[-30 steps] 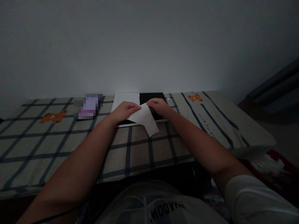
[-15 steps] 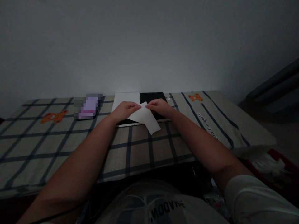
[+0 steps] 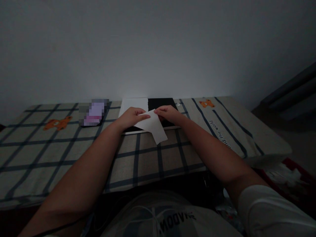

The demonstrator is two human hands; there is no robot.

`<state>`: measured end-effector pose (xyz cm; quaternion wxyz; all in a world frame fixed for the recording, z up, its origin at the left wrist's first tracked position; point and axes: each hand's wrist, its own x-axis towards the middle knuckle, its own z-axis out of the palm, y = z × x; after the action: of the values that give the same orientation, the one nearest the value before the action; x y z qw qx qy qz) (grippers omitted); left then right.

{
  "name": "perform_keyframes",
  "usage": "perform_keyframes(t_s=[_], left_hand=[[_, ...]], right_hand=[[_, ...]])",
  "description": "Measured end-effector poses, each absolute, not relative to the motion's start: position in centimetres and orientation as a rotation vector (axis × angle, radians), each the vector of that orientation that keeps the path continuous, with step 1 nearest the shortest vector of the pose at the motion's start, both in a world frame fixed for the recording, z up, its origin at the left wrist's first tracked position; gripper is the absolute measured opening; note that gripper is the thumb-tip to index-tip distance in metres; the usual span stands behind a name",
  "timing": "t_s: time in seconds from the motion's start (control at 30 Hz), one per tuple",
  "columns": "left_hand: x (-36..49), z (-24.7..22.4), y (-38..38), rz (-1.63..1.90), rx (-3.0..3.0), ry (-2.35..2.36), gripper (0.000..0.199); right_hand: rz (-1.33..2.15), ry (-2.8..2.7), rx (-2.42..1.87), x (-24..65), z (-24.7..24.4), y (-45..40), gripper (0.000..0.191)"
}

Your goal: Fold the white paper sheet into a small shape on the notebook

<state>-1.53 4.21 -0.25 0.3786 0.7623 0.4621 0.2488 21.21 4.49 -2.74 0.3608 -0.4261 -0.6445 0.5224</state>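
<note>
A folded or partly torn piece of white paper [image 3: 153, 125] is held up between my two hands, one strip of it hanging down toward me. My left hand [image 3: 133, 118] pinches its left upper part, thumb lying on top. With thumb and fingertips, my right hand [image 3: 168, 113] grips the paper's top edge; some fingers are hidden behind it. Below and behind them lies a black flat board or book [image 3: 161, 103] with a pale edge. A white sheet [image 3: 134, 102] with a ragged right edge covers its left part.
A checked tablecloth [image 3: 123, 174] with bear prints covers the table, which meets a plain wall [image 3: 158, 49]. A phone [image 3: 95, 112], partly blurred out, lies to the left. A small white scrap [image 3: 178, 104] sits right of the board. A red container [image 3: 293, 168] with whitish contents stands low at right.
The hanging strip has swung slightly left and down. My left thumb has slid a little right over the paper, and both hands remain closed on it.
</note>
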Motion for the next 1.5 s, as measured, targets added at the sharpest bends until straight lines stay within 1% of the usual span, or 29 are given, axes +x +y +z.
perform_keyframes(t_s=[0.17,0.27,0.37,0.5,0.67,0.77,0.87,0.97,1.1,1.27,1.37,1.43,1.5], left_hand=[[-1.5,-0.4,4.2,0.64,1.946,1.152,0.041],[-1.6,-0.5,4.4,0.669,1.921,1.153,0.04],[-1.8,-0.8,4.7,0.71,1.869,1.202,0.039],[-1.8,-0.8,4.9,0.717,1.827,1.216,0.038],[-1.8,-0.3,4.7,0.69,1.844,1.227,0.034],[-1.8,-0.2,4.6,0.694,1.842,1.224,0.032],[-2.0,-0.5,4.9,0.756,1.81,1.237,0.033],[-2.2,-0.9,5.3,0.824,1.788,1.278,0.037],[-2.4,-1.4,5.7,0.872,1.8,1.278,0.038],[-2.6,-1.6,5.9,1.002,1.768,1.287,0.039],[-2.6,-1.4,5.8,1.058,1.722,1.296,0.036],[-2.6,-1.2,5.7,1.071,1.69,1.3,0.034],[-2.6,-1.1,5.6,1.082,1.667,1.298,0.032]], right_hand=[[1.178,-1.711,-1.08,21.2,-2.8,4.7,0.024],[1.25,-1.698,-1.092,21.3,-2.6,4.5,0.022],[1.313,-1.769,-1.151,21.7,-2.5,4.3,0.026],[1.216,-1.874,-1.199,22.1,-2.2,4.1,0.029],[1.258,-1.878,-1.21,21.9,-1.6,3.8,0.024],[1.231,-1.87,-1.224,21.8,-1.8,3.9,0.024],[1.243,-1.82,-1.222,21.9,-2.3,4.2,0.025],[1.296,-1.808,-1.237,22.2,-2.5,4.5,0.021],[1.207,-1.86,-1.253,22.4,-2.3,4.5,0.019],[1.25,-1.892,-1.285,22.4,-1.6,4.1,0.02],[1.173,-1.96,-1.302,22.4,-1.2,4.0,0.021],[1.167,-1.932,-1.282,22.4,-1.1,4.0,0.018],[1.229,-1.864,-1.269,22.4,-1.2,4.1,0.011]])
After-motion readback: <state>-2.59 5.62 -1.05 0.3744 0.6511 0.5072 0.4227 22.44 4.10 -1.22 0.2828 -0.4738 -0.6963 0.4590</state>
